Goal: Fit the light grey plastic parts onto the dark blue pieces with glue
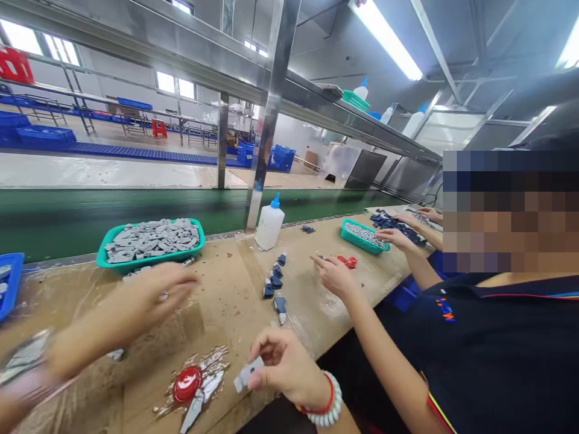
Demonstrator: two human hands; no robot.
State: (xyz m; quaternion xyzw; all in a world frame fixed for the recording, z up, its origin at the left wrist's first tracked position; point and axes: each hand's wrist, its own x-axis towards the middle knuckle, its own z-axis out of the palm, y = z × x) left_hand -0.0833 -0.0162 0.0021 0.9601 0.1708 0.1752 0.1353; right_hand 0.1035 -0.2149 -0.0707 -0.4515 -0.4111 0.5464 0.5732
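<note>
My right hand [287,367], with a beaded bracelet at the wrist, pinches a small light-grey plastic part [248,374] with a dark hole in it, above the near edge of the bench. My left hand [154,292] is blurred by motion over the bench, just in front of a green basket [103,256] heaped with grey plastic parts [156,238]. Whether its fingers hold anything cannot be made out. Between my hands lies a red round dish [187,384] in a smear of shiny, glue-like stuff. A grey pointed piece [193,411] rests against it.
Several dark-blue and grey pieces [277,277] stand in a row beyond my right hand. Behind them is a white bottle [270,224] with a blue tip. At right, a co-worker's hand [337,274] works near another green basket [347,235]. A metal post [266,138] rises behind the bench.
</note>
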